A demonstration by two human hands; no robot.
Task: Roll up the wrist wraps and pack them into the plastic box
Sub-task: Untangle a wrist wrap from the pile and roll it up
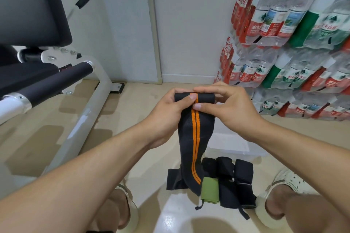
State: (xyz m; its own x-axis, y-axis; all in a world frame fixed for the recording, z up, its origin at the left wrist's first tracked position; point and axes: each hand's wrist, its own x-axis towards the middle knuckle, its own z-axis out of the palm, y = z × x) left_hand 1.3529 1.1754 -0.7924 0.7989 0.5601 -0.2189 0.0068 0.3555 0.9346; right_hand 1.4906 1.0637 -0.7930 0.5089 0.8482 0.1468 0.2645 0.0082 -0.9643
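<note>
Black elastic wrist wrap with a double orange stripe [195, 138] is held up in front of the person, its top end turned over into a small, tight roll. The left hand [166, 111] grips the roll's left side, thumb pressed on the stripe and fingers curled behind. The right hand [227, 106] pinches the right side, thumb on the front and fingers over the top. The rest of the wrap hangs straight down, its lower end reaching the pale tiled floor [94, 119].

On the floor below, between the person's feet in white perforated clogs [284, 181], lie more wraps side by side: a flat black strip [173, 179], an olive-green wrap [209, 191] and two black wraps [234, 181]. Just beyond them sits a clear plastic box [234, 143], partly hidden by the right forearm.

To the left stands a white-framed weight bench with black padding [47, 81]. Shrink-wrapped packs of bottled water [293, 43] are stacked against the right wall.
</note>
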